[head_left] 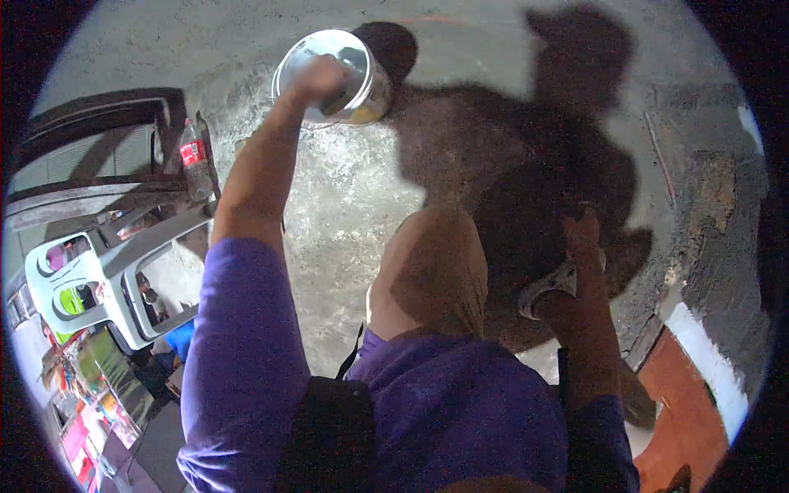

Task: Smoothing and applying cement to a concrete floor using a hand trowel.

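Observation:
A white bucket [380, 92] stands on the grey concrete surface ahead of me. Smeared by motion, my left hand [319, 80] is over its mouth, with the arm stretched forward. Something dark shows just below that hand inside the bucket, and I cannot make out whether the hand grips it. My right hand [583, 230] hangs low on the right in deep shadow, near my light-coloured shoe [549, 289]. Its thumb and fingers look apart, and nothing shows between them.
A clear plastic bottle [196, 164] with a red label stands left of my left forearm, beside a dark frame [177, 123]. Farther left are a white plastic chair [62, 283] and piled colourful items [103, 386]. An orange panel [686, 403] with a white edge lies lower right.

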{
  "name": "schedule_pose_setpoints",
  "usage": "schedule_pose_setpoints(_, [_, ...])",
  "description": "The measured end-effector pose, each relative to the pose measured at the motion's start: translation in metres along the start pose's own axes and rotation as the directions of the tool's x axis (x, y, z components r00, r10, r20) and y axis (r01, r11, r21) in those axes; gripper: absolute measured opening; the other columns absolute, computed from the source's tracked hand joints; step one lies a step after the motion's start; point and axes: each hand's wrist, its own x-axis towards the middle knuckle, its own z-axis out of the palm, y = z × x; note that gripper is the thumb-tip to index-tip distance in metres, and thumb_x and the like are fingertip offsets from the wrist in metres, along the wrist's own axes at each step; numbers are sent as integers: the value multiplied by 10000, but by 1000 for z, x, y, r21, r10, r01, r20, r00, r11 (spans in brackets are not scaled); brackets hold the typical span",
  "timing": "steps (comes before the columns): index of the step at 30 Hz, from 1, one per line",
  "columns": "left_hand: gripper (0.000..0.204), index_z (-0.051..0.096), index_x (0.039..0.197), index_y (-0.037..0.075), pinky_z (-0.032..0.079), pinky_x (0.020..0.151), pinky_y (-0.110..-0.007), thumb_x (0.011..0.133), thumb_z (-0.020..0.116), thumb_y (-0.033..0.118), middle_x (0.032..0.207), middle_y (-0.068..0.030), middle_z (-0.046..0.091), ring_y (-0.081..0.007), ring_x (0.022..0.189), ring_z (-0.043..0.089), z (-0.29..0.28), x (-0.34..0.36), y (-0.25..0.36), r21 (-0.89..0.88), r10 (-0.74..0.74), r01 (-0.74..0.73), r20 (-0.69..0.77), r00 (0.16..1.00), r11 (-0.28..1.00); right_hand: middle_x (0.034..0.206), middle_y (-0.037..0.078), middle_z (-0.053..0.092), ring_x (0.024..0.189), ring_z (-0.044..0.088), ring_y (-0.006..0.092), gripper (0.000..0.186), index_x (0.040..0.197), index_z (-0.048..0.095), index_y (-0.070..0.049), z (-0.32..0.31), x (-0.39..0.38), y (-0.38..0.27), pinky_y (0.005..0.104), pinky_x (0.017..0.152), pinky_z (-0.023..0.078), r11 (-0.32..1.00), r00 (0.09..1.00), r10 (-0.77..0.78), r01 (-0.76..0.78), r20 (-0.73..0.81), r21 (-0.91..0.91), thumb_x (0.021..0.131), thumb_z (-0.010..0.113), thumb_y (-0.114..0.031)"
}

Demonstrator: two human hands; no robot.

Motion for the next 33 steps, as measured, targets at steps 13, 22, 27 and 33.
schedule_pose_setpoints(13, [284,557,1001,48,441,598,-278,779,538,225,862,-103,583,-172,763,558,81,36,-36,-600,-370,545,401,838,585,1020,272,545,984,537,388,565,1214,381,80,44,-33,40,455,812,434,986,987,121,-107,-105,132,824,560,-287])
schedule_pose_setpoints(22, [296,526,1006,38,427,460,-239,787,521,236,814,-93,547,-143,657,533,-14,-21,-25,-925,-328,89,219,919,-368,919,138,584,825,580,228,471,1164,465,18,37,-27,41,337,678,470,658,981,140,10,-136,753,804,621,-243])
schedule_pose_setpoints(27, [444,481,1143,-7,526,619,-340,885,447,353,1110,-216,536,-300,797,584,-96,-25,72,-686,-52,-201,-232,971,-699,873,81,574,737,551,170,403,1105,514,-32,34,4,-8,292,630,455,662,938,-265,346,-225,665,785,645,-238])
schedule_pose_setpoints(33, [332,602,957,32,517,674,-361,817,604,333,825,-105,635,-242,775,627,-90,120,282,-899,75,-197,-245,967,-392,937,59,594,780,579,185,375,1091,524,-66,6,71,-68,298,624,476,-36,947,-286,-160,143,986,783,630,-252])
